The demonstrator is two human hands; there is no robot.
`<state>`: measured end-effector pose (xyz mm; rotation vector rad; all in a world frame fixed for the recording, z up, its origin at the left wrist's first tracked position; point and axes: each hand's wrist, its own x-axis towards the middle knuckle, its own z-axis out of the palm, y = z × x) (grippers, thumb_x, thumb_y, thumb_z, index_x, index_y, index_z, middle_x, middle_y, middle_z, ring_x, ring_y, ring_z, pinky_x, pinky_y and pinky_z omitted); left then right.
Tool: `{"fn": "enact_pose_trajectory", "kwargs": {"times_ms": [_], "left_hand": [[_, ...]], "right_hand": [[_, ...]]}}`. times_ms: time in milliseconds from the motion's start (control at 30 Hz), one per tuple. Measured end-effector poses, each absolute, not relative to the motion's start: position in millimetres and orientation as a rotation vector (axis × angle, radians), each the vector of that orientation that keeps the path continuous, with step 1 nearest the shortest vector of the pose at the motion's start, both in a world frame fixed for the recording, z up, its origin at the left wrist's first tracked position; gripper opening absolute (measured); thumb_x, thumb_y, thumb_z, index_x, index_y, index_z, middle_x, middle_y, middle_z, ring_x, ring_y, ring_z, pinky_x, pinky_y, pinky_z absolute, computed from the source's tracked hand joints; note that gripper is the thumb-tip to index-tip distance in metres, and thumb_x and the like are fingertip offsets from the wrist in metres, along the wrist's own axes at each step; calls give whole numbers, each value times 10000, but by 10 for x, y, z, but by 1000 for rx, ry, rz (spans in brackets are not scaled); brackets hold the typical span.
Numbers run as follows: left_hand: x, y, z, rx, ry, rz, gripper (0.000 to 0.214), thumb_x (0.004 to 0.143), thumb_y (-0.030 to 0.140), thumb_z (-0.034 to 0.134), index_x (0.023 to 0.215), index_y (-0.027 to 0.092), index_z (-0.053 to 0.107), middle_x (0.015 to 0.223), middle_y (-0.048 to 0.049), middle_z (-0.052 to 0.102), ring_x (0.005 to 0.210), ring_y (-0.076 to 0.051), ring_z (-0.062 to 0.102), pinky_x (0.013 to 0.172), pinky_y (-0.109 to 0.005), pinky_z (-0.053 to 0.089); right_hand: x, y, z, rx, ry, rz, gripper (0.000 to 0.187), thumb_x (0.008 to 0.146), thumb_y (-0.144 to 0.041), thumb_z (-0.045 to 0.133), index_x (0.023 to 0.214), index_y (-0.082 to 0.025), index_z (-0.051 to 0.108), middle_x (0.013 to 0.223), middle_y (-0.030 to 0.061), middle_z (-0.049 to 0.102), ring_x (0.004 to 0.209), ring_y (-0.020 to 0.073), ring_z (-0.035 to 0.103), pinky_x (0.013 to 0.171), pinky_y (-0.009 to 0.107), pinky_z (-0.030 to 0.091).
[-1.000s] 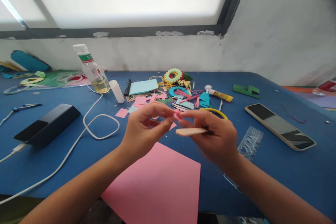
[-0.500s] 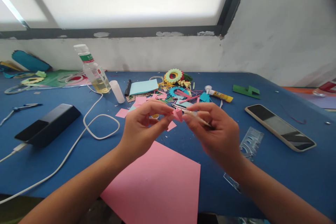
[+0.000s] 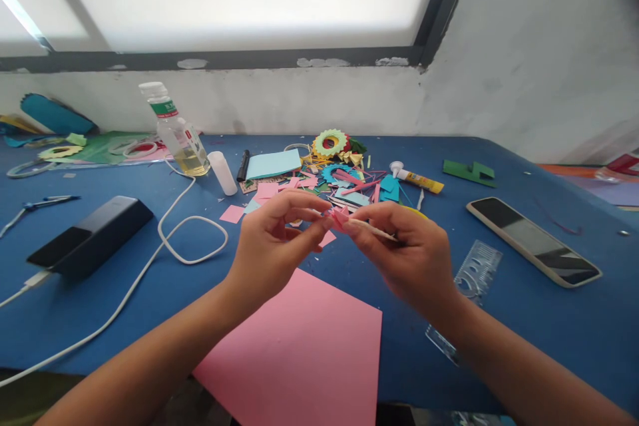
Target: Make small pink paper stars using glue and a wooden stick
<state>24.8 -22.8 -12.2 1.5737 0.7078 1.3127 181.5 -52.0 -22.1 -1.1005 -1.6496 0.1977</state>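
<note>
My left hand (image 3: 277, 239) pinches a small folded piece of pink paper (image 3: 339, 215) between thumb and fingertips. At the paper's other side my right hand (image 3: 412, 246) is closed, its thumb and index finger on or against the paper. A thin pale stick (image 3: 377, 231) lies in my right hand's grip and points at the folded paper; its exact kind is unclear. Below both hands lies a large pink sheet (image 3: 309, 346), reaching over the table's front edge. Just behind the hands, small pink paper squares (image 3: 232, 214) and scraps are scattered.
On the blue table (image 3: 190, 306) stand a tilted-looking bottle (image 3: 182, 143) and a white tube (image 3: 222, 173). A black device (image 3: 92, 236) with a white cable (image 3: 134, 303) is left. Rightward lie a glue tube (image 3: 422, 182), a phone (image 3: 534, 239) and a clear ruler (image 3: 476, 273).
My right thumb and index finger have closed in on the pink paper and moved slightly left. The pale stick has tilted flatter. My left hand has barely moved.
</note>
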Motion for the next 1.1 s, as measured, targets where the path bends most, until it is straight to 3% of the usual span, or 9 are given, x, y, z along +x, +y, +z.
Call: {"fn": "enact_pose_trajectory", "kwargs": {"times_ms": [200,433,633,833,1100], "left_hand": [[215,-205,-63,1560,621,1210,119,715,118,693,820,168,672,846,2,618,706,-85,620,517,-139,581],[153,-190,-41,1672,578,1179,232,692,78,702,890,194,667,927,7,601,732,-91,637,540,-151,587],[121,-158,-43,1762,632,1207,230,720,99,686,921,207,662,869,13,640,752,-93,644,528,-106,555],[126,-169,-27,1737,599,1202,260,696,83,691,921,211,668,897,-4,653,741,-113,655,542,-140,572],[158,-177,-52,1715,699,1213,183,687,148,709,864,176,674,779,-26,667,667,-125,634,499,-173,575]], "right_hand": [[1832,-505,-213,-1088,-1494,635,137,774,-314,637,678,-220,612,493,-61,414,430,69,325,391,222,261],[1888,-427,-198,-962,-1232,1247,209,726,-392,679,679,-209,588,452,-88,305,391,48,211,367,221,147],[1885,-430,-176,-931,-1169,1362,231,721,-373,684,655,-199,547,441,-101,256,386,42,162,368,222,119],[1907,-398,-190,-875,-1176,1458,258,750,-382,645,662,-208,476,433,-117,208,372,45,110,342,211,106],[1876,-405,-206,-833,-1224,1459,242,745,-380,660,668,-191,530,447,-111,239,380,42,146,347,201,115]]}}
